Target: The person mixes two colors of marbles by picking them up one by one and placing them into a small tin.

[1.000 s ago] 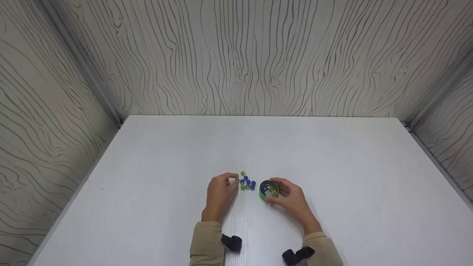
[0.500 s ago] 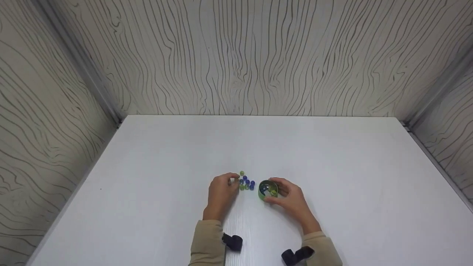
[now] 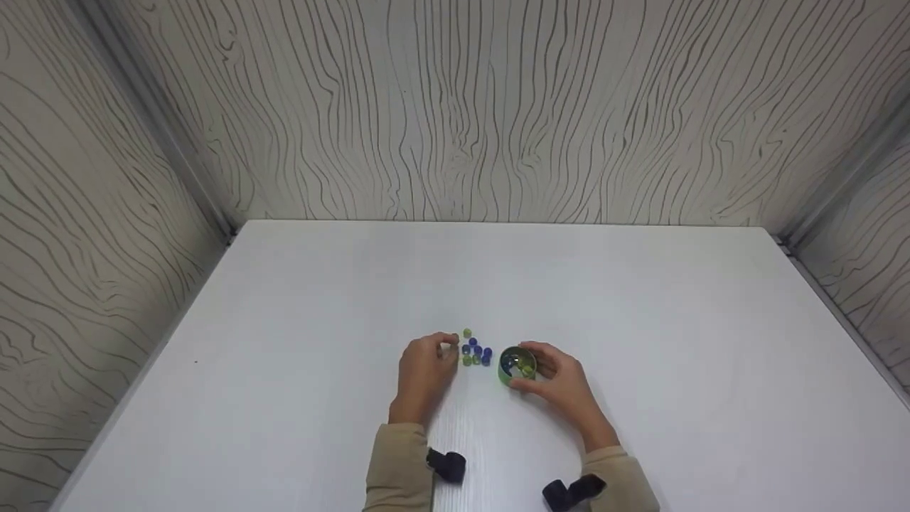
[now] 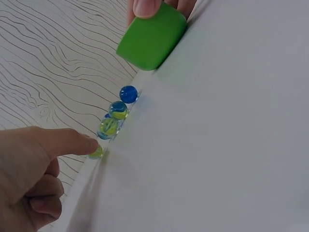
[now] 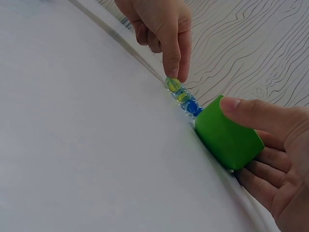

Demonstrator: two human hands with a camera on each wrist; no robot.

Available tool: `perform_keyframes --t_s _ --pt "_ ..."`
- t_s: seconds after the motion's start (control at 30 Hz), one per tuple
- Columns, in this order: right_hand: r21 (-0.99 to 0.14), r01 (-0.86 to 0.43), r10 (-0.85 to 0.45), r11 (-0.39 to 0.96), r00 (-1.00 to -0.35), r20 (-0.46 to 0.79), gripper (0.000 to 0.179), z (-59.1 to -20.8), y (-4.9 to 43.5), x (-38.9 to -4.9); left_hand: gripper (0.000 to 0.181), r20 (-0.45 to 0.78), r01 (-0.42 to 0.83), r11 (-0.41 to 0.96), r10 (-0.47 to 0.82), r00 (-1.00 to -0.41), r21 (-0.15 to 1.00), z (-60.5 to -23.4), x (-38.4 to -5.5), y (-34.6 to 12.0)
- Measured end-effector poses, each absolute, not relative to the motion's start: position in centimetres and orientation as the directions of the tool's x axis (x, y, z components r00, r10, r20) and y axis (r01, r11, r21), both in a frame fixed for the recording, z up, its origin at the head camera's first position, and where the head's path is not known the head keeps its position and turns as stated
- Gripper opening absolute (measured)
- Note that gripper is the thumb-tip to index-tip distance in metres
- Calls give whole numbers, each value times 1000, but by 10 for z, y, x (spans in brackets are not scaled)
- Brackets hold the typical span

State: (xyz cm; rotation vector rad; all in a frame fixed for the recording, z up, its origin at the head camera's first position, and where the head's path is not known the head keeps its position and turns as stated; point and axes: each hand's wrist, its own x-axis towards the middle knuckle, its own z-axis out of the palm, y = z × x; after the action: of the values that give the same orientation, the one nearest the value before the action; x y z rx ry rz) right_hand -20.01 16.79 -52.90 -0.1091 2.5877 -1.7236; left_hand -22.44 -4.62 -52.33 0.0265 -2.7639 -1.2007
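Note:
On the white table, my left hand (image 3: pixel 424 371) holds a yellow-green marble (image 4: pixel 96 152) at the tips of thumb and index finger; its other fingers are curled in. Just right of those fingertips lies a tight cluster of glass marbles (image 3: pixel 478 350), several blue and several yellow-green. My right hand (image 3: pixel 561 384) grips a small green cup (image 5: pixel 227 135) from its right side, thumb near the rim and fingers behind. The cup stands upright on the table, and blue and yellow-green marbles show inside it in the head view.
The white table (image 3: pixel 306 299) stretches around both hands. Wood-grain panels (image 3: pixel 455 114) rise behind it and at both sides. Black wrist cameras (image 3: pixel 448 466) sit on both tan sleeves (image 3: pixel 399 466).
Both hands, the cup and the marble cluster keep nearly the same places. Only slight shifts of the whole head view show.

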Motion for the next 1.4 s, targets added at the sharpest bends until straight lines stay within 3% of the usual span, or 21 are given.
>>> perform_keyframes --t_s 1.4 --pt "-929 -32 -73 369 -997 6 61 -527 168 -197 16 48 -11 681 -67 -997 732 -519 -222 -55"
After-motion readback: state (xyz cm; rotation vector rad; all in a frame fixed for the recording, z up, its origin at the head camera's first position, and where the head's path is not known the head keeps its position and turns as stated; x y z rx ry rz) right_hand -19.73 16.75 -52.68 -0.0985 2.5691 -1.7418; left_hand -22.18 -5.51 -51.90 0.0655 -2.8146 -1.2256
